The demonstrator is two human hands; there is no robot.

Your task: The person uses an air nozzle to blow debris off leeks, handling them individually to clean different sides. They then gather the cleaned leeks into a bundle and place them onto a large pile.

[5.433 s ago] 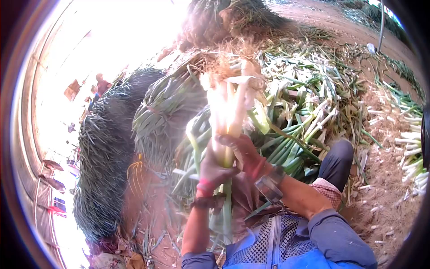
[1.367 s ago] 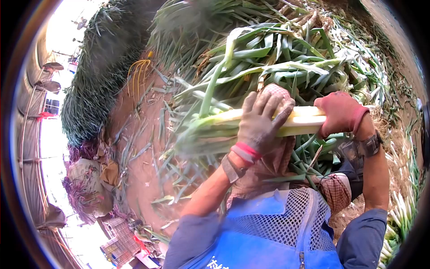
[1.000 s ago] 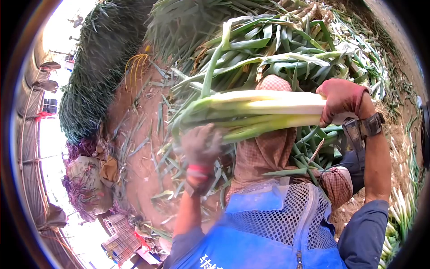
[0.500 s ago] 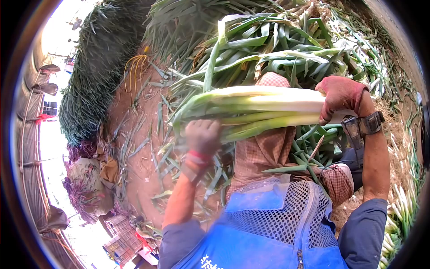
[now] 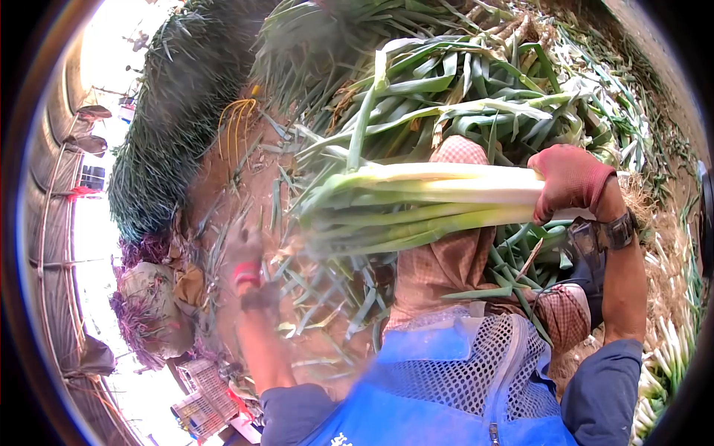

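Note:
My right hand (image 5: 571, 182), in a reddish work glove, is closed round the white ends of a bunch of long green onions (image 5: 439, 197). The bunch lies level above my lap, its green leaves pointing left and blurred at the tips. My left hand (image 5: 244, 249), gloved with a red cuff, is out to the left over the littered ground, apart from the bunch. Motion smears its fingers, so I cannot make out their pose. A checked trouser leg (image 5: 439, 267) shows below the bunch.
A heap of untrimmed green onions (image 5: 446, 82) lies just ahead. A tall dark green stack (image 5: 160, 134) stands at the far left, near yellow straps (image 5: 236, 123). Trimmed white stalks (image 5: 669, 349) lie at the right. A plastic crate (image 5: 204, 398) and a stuffed sack (image 5: 152, 305) stand left.
My left hand has moved left and away from the leafy end of the bunch. My right hand keeps hold of the green onions, nearly still; the leaves have swung slightly downward.

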